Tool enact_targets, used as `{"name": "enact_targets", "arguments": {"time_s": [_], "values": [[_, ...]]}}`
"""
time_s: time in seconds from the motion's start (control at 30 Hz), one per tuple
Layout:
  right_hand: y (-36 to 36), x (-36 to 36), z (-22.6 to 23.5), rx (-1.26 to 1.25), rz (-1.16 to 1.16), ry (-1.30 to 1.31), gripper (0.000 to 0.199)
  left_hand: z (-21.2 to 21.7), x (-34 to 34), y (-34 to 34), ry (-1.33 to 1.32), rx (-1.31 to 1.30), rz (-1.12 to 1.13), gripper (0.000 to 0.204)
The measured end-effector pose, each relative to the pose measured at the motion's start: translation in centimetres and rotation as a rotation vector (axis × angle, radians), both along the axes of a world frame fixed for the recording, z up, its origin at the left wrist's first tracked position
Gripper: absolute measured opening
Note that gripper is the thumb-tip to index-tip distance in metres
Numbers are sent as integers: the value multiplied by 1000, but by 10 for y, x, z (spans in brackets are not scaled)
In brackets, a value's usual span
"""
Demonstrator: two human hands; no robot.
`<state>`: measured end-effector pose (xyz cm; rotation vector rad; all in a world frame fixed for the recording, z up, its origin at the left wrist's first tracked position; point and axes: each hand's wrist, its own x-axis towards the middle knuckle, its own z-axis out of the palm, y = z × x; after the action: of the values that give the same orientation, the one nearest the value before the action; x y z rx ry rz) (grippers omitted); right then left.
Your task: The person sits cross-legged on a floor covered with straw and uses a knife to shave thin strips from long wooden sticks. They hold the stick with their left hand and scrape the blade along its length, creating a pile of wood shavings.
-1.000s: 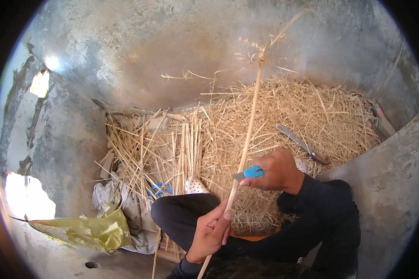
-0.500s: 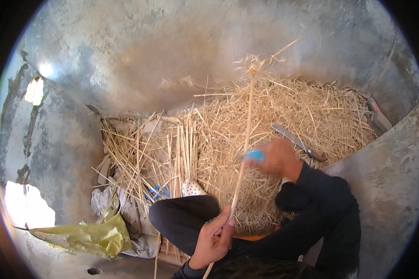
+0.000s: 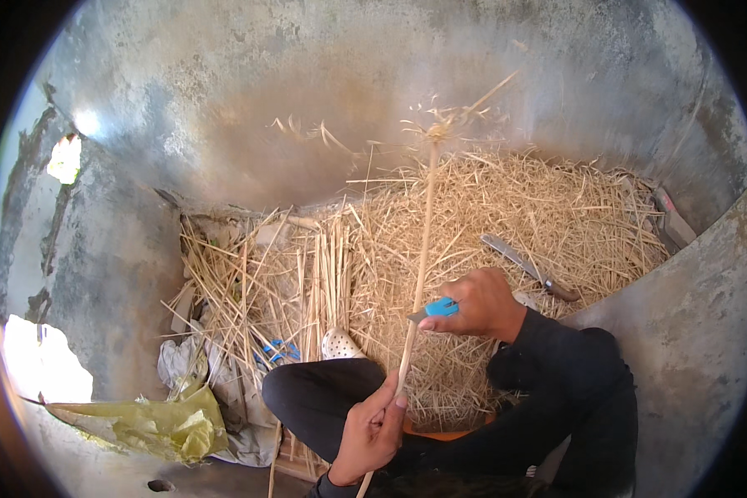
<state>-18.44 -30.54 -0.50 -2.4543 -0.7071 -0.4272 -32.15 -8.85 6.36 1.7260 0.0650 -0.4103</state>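
The right hand (image 3: pixel 480 305) has moved nearer the left hand (image 3: pixel 372 438), clutching a blue cutter (image 3: pixel 441 307), partly hidden but less blurred; the left pinches a pale strip (image 3: pixel 424 241), cut off below.

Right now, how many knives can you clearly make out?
2: the blue cutter in the right hand, and the brown-handled knife lying on the straw. Others may be hidden under the straw.

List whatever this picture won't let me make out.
All in the head view:
Pale strip: near end cut off by the lower edge.
Blue cutter: rest of its handle inside the right hand.
Perforated clog: rest hidden behind the black trouser legs.
Orange object: partly covered by those legs, kind unclear.
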Motion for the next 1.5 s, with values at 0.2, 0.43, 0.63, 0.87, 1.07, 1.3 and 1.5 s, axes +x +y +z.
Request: {"name": "enact_targets", "arguments": {"time_s": [0.2, 0.43, 0.63, 0.87, 1.07, 1.3, 1.5], "values": [[-23, 35, -14, 22, -209, 74, 75, 9, -7, -5, 97, -115, -10, 42], [-31, 39, -4, 27, -188, 53, 76, 7, -11, 1, 92, -129, -67, 40], [-68, 76, -12, 67, -438, 208, 80, 5, -35, 4, 81, -86, -121, 38], [-107, 106, -28, 63, -625, 209, 79, 9, -41, 1, 193, -64, -125, 35], [-92, 97, -34, 344, -574, 556, 73, -18, -10, 8, 126, -31, -153, 38], [-18, 35, -6, 1081, 88, 1024, 40, -36, 41, -5, 63, -162, -192, 41], [-57, 62, 5, 1437, -61, 915, 28, -40, 28, -8, 193, -152, -279, 42]]}}
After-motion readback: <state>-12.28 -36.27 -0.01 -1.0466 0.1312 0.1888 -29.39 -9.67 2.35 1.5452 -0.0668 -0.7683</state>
